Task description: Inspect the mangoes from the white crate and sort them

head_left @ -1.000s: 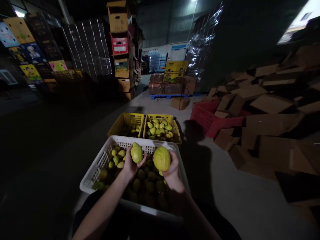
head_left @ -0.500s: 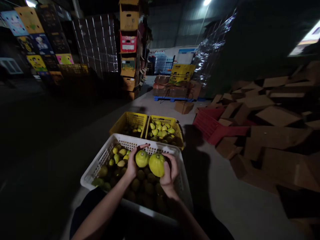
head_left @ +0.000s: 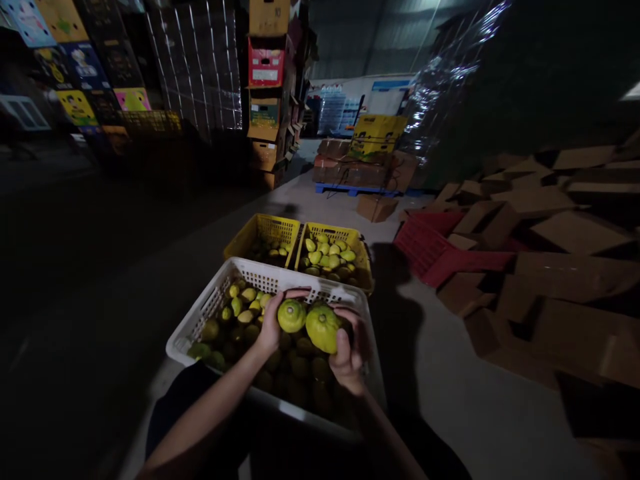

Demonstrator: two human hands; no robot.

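My left hand (head_left: 274, 321) is closed round a yellow-green lemon (head_left: 291, 316), its stem end facing up. A second, slightly larger lemon (head_left: 323, 329) sits in my right hand (head_left: 350, 347), with the thumb across its near side. The two fruits are side by side, almost touching, above a white plastic crate (head_left: 193, 319). Many loose lemons (head_left: 246, 317) lie in that crate, yellower on the left and deep in shadow below my hands.
Beyond the white crate stand two yellow crates (head_left: 301, 248) holding more lemons. To the right, a red crate (head_left: 430, 250) lies by a heap of flattened cardboard boxes (head_left: 545, 320). Farther back are a blue pallet (head_left: 350, 190) with cartons and tall stacked boxes (head_left: 267, 113).
The view has tilted down and turned slightly left, so the background sits higher and shifts right. Both hands still hold the same two lemons over the white crate.
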